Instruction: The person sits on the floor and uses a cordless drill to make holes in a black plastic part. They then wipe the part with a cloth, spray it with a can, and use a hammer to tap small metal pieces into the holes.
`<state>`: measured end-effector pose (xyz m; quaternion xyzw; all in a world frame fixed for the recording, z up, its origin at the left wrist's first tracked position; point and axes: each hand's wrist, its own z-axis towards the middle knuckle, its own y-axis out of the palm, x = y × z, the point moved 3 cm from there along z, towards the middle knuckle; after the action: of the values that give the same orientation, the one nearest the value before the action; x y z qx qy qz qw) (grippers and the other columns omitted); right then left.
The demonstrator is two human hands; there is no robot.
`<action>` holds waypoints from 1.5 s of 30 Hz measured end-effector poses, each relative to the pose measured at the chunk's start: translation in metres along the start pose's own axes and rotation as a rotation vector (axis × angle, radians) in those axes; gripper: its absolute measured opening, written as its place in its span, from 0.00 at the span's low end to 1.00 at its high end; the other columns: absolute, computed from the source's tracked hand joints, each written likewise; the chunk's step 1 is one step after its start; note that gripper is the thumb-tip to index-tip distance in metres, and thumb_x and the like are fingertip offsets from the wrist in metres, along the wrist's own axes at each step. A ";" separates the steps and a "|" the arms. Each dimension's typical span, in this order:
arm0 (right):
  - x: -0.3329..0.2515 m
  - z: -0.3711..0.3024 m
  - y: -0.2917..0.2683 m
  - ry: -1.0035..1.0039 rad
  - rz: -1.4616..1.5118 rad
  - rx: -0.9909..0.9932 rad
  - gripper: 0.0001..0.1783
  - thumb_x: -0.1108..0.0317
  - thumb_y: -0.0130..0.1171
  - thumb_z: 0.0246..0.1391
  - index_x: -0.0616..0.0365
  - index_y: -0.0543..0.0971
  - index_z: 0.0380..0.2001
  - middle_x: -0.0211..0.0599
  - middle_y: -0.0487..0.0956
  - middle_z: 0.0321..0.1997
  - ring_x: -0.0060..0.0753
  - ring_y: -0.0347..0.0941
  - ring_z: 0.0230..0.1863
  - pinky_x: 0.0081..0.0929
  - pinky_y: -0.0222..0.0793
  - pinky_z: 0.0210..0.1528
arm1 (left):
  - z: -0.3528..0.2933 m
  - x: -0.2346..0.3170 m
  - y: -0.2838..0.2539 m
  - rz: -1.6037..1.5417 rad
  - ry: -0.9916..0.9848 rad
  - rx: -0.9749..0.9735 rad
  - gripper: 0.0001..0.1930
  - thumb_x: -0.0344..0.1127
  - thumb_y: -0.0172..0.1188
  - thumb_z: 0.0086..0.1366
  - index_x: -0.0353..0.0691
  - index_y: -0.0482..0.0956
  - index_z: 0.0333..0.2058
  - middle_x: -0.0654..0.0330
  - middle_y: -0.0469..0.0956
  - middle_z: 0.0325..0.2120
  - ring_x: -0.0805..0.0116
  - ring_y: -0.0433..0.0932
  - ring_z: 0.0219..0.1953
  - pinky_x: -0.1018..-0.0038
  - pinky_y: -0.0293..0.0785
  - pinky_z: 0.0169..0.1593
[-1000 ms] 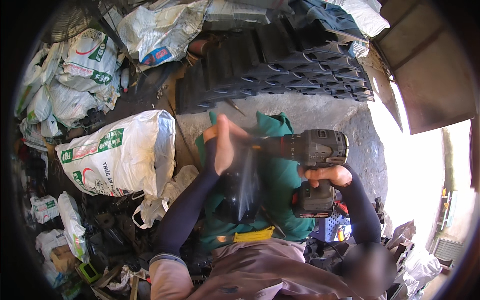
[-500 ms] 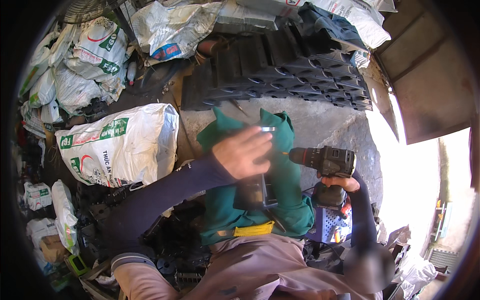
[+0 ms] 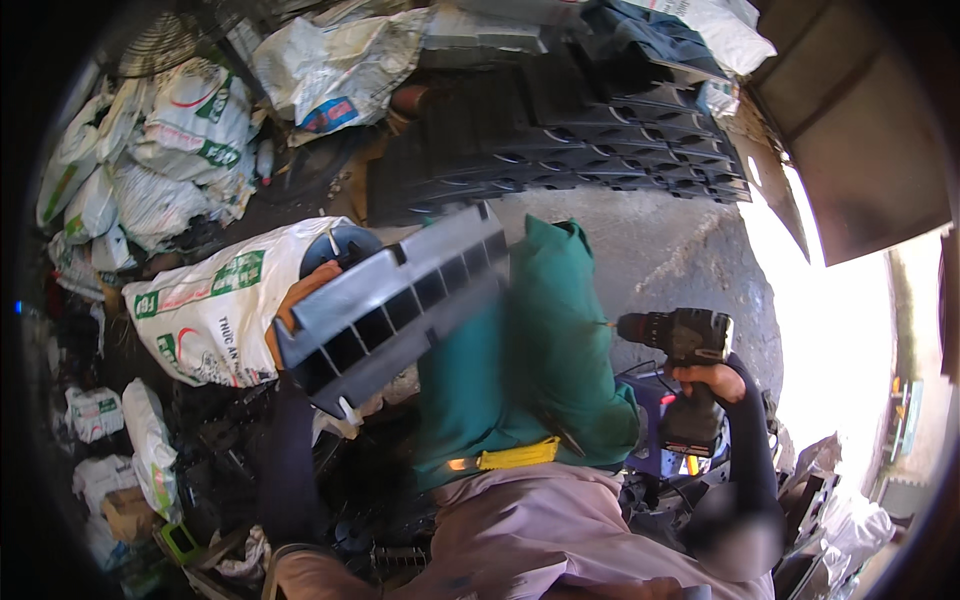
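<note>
Drill (image 3: 685,337) sits in the right hand (image 3: 715,379), whose fingers are curled round its grip, the bit (image 3: 606,323) pointing left toward the green trouser leg (image 3: 560,340). Well to that hand's left, the left hand (image 3: 291,305) is partly closed on the near end of a black compartmented part (image 3: 392,302), which slants up and away from it; the palm is hidden, so I cannot tell how tight the hold is. Such a long piece, held at one end, probably wants a firm grip and a level wrist, and the drill seems safer with its bit angled clear of the leg. The part's pockets (image 3: 374,327) are dark, contents unreadable. Just beside the left hand lies a white sack (image 3: 215,320), a dark rounded shape (image 3: 345,243) at its mouth too unclear to name. Below and left of the right hand, a purple-blue container (image 3: 646,453) is partly hidden. Beyond both hands is a stack of black pieces (image 3: 560,140); farther off, ahead-left of the left hand, bulging sacks (image 3: 190,150) hide whatever they hold.
</note>
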<state>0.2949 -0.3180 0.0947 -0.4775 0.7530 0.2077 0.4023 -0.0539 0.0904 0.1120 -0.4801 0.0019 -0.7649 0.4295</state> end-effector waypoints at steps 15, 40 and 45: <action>-0.042 0.013 0.033 -0.263 -0.550 0.231 0.19 0.68 0.60 0.50 0.54 0.78 0.48 0.29 0.77 0.37 0.20 0.71 0.32 0.23 0.67 0.34 | -0.142 0.053 -0.010 0.107 -0.749 1.018 0.10 0.33 0.67 0.60 0.32 0.82 0.37 0.60 0.82 0.35 0.73 0.78 0.33 0.76 0.73 0.40; -0.048 0.079 0.079 -0.504 -0.570 0.182 0.19 0.66 0.59 0.56 0.57 0.76 0.51 0.28 0.76 0.41 0.19 0.65 0.29 0.20 0.62 0.33 | -0.587 -0.037 -0.248 -0.042 -0.950 1.983 0.25 0.49 0.49 0.71 0.31 0.72 0.53 0.51 0.79 0.46 0.59 0.79 0.45 0.65 0.77 0.50; -0.019 0.115 0.050 -0.435 -0.598 0.225 0.18 0.65 0.60 0.56 0.56 0.77 0.50 0.26 0.75 0.39 0.19 0.66 0.31 0.20 0.62 0.35 | -0.601 -0.036 -0.246 0.136 -1.174 1.962 0.26 0.49 0.55 0.68 0.29 0.72 0.52 0.52 0.79 0.44 0.60 0.78 0.43 0.67 0.74 0.49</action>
<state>0.3013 -0.2046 0.0383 -0.5735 0.4958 0.0938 0.6454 -0.6515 0.0231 -0.1360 -0.2200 -0.7705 -0.0697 0.5941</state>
